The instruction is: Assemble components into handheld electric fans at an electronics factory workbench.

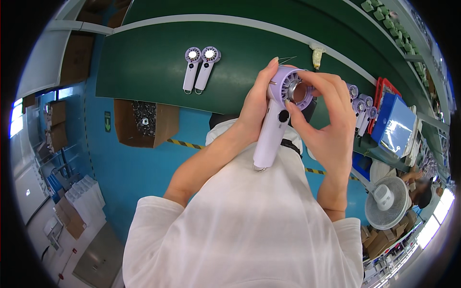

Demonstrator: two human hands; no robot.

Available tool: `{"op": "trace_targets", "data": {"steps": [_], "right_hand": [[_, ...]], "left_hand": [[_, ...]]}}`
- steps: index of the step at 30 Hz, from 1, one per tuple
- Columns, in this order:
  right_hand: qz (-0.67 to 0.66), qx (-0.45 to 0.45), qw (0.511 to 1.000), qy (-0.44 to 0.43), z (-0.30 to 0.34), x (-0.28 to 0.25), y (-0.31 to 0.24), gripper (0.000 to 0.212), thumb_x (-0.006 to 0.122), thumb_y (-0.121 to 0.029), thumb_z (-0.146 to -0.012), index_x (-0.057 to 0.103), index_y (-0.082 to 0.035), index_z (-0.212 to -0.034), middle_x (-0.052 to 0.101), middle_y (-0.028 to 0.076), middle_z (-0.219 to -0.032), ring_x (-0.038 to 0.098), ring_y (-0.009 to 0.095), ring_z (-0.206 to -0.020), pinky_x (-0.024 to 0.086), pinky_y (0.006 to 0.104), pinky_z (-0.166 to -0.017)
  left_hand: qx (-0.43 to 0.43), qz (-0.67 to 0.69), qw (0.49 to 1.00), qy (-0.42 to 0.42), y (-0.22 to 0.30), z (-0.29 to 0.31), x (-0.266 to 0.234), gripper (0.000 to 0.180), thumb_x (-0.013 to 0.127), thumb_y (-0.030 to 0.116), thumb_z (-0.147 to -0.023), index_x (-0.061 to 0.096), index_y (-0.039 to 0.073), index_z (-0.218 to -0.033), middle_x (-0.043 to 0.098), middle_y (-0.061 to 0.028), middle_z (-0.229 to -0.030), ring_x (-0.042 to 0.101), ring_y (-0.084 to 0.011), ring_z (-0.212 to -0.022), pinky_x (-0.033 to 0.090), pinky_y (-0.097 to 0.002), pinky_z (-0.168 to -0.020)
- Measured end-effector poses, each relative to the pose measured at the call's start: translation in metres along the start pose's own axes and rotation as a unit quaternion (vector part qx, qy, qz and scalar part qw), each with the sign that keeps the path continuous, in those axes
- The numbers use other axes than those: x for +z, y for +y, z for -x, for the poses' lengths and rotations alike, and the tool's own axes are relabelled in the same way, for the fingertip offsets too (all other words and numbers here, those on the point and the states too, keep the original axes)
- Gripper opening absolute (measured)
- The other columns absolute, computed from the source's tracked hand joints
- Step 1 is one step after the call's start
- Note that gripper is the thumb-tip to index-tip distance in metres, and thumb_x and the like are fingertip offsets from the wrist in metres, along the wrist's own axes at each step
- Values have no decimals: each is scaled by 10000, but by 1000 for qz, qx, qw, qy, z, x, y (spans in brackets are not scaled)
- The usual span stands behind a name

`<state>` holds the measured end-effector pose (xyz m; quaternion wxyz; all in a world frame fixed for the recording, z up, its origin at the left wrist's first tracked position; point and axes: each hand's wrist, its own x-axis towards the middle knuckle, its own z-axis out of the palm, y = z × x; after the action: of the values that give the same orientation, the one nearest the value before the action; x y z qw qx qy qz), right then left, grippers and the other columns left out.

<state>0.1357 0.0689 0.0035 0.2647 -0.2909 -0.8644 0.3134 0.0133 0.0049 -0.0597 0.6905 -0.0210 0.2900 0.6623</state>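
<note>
A lilac handheld fan is held up in front of my chest, with its round head at the top and its handle slanting down to a metal loop. My left hand is closed around the left side of the fan, below and beside its head. My right hand curls over the right side of the head. Its thumb and fingertips close around a shiny round centre piece that looks silver at the rim and coppery inside. Whether this piece is loose or fixed, I cannot tell.
Two similar lilac fans lie on the green table. More fans are at the right, beside a red tray and a blue folder. A cardboard box of small dark parts stands below the table edge.
</note>
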Motion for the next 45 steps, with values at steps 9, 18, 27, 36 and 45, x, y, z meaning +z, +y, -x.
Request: {"op": "trace_targets", "data": {"steps": [9,18,27,36,45], "right_hand": [[4,22,1000,4,3,-1,-4,483,759,8,-673,640,-88,-1131,598,74,-1054,558,270,-931,480,352,-776],[21,21,999,17,-2,2,-6,440,767,26,-673,656,-39,-1094,628,70,-1009,571,179,-843,476,277,-762],[-77,96,984,127,7,4,9,237,761,-41,-813,646,-18,-1019,612,53,-915,557,117,-728,457,247,-684],[-475,407,760,-177,42,32,13,400,646,-236,-955,562,-5,-1271,660,47,-1066,606,98,-955,478,263,-845],[-487,350,776,-196,41,33,18,328,640,-210,-942,588,-16,-1202,695,57,-977,630,104,-863,497,259,-783]], "left_hand": [[11,-3,1000,-18,-1,-2,-1,461,460,550,-981,597,128,-1107,656,-32,-942,629,-145,-854,517,-302,-749],[36,-20,999,-7,-1,-4,-1,514,388,569,-986,587,124,-1149,665,-67,-943,639,-181,-756,538,-314,-647],[84,27,996,7,3,-7,-3,648,301,598,-999,584,51,-1201,688,-136,-995,671,-240,-884,547,-344,-804],[75,-111,989,-69,6,-11,-15,849,180,731,-953,443,52,-1389,488,-242,-1418,565,-341,-1219,458,-431,-1048],[162,-459,873,-3,46,21,2,455,645,230,-897,554,54,-1307,627,-131,-1232,615,-189,-1094,494,-313,-953]]}}
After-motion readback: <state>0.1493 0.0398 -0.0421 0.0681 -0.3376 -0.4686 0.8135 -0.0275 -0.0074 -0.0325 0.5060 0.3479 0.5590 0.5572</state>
